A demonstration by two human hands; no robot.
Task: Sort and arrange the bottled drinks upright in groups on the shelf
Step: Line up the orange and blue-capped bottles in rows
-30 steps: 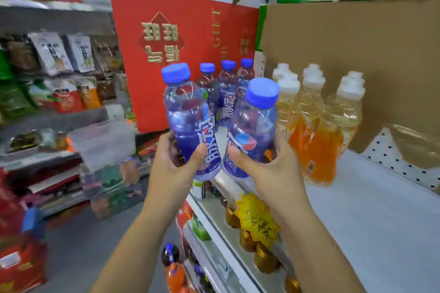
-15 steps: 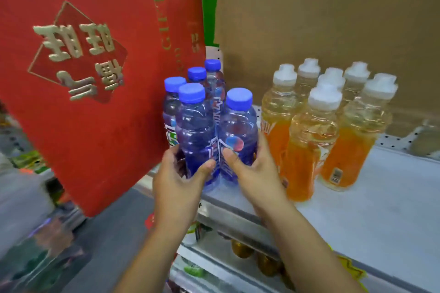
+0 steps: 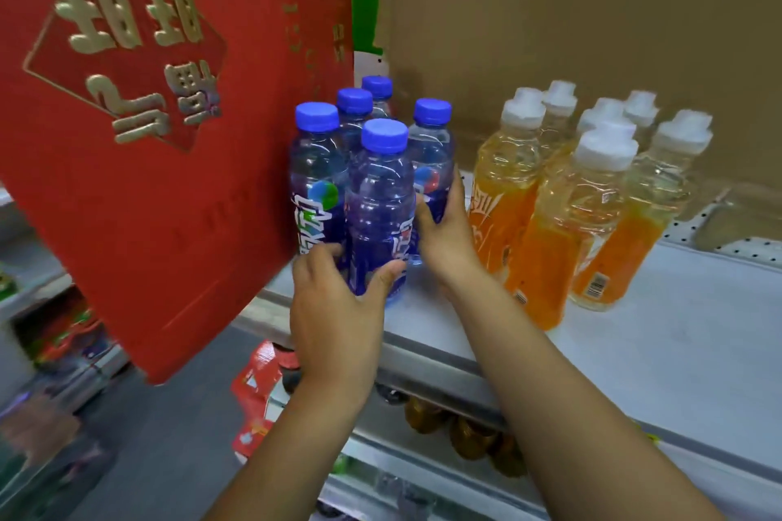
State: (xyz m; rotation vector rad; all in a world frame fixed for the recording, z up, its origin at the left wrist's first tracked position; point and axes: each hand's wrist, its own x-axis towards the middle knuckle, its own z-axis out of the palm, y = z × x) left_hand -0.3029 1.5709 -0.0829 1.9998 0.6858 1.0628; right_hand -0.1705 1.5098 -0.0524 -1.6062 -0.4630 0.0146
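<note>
Several blue-capped bottles with purple labels stand upright in a cluster at the left end of the white shelf. My left hand grips the front blue bottle near its base. My right hand grips the blue bottle behind and to the right, with the fingers curled round its lower body. Both bottles stand on the shelf. To the right stands a group of several orange drink bottles with white caps, upright and close together.
A big red box with gold characters leans right against the left side of the blue bottles. Brown cardboard backs the shelf. Below the shelf edge sit gold-topped items and a lower shelf. An aisle floor lies to the left.
Both hands carried a blue bottle each from in front of the shelf down onto it. The bottles now stand beside the other blue ones, and the view has moved closer.
</note>
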